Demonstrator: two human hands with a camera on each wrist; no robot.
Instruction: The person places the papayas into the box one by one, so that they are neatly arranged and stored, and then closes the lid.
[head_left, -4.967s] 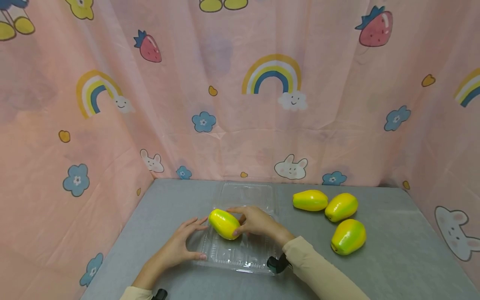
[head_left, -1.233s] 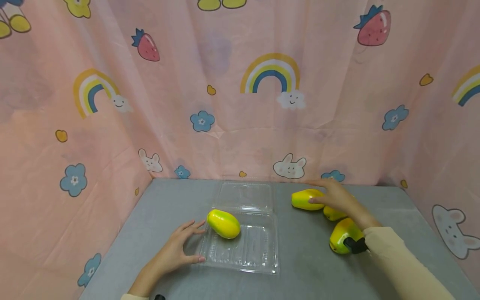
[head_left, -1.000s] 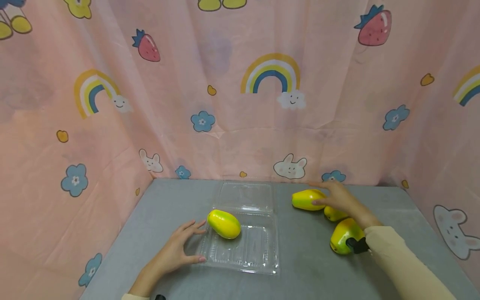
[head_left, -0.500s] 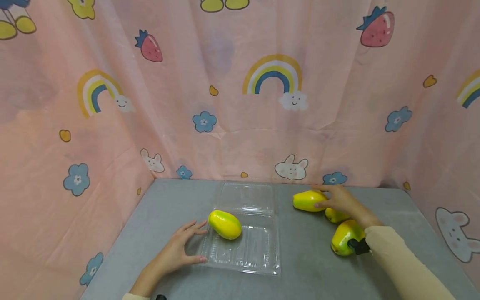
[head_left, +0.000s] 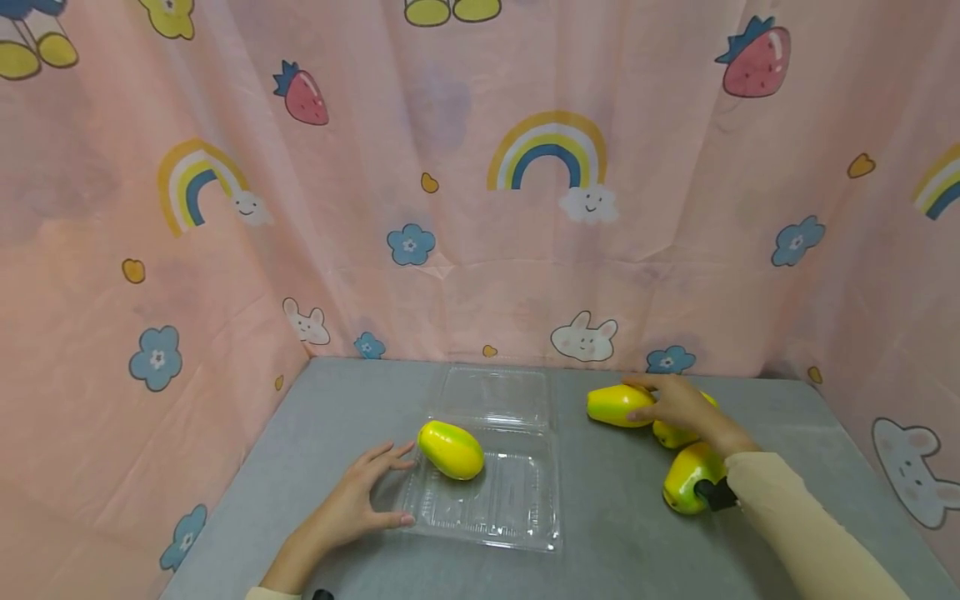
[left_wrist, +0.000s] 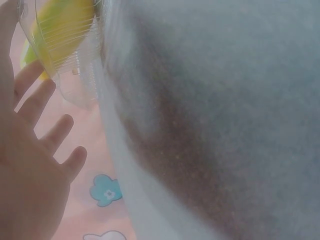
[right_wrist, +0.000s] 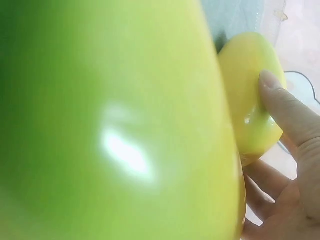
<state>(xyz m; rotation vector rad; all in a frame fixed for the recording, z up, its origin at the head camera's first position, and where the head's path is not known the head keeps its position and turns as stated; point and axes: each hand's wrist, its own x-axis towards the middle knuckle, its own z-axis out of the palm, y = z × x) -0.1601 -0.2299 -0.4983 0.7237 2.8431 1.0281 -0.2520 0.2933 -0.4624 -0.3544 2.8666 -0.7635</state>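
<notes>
In the head view my right hand [head_left: 681, 406] grips the right end of the back papaya [head_left: 617, 406], a glossy yellow-green fruit on the grey table. The right wrist view shows the thumb [right_wrist: 287, 107] pressed on its side, the fingers reaching round below. Another papaya [head_left: 450, 450] lies tilted in the left part of a clear plastic clamshell box [head_left: 517, 500], whose lid [head_left: 492, 392] is folded back. My left hand [head_left: 352, 493] is at the box's left edge, fingers spread and holding nothing; whether the fingertips touch the box I cannot tell.
Two more papayas lie right of the held one: one partly hidden papaya [head_left: 671, 433] under my right hand, and a nearer papaya [head_left: 686, 482] beside the dark wrist camera [head_left: 716, 493]. A pink patterned curtain [head_left: 480, 275] borders the table [head_left: 600, 542] at the back and sides.
My right hand has let go of the papaya in the box, moved right to the back papaya, then lowered and closed round its end. The left hand has stayed beside the box.
</notes>
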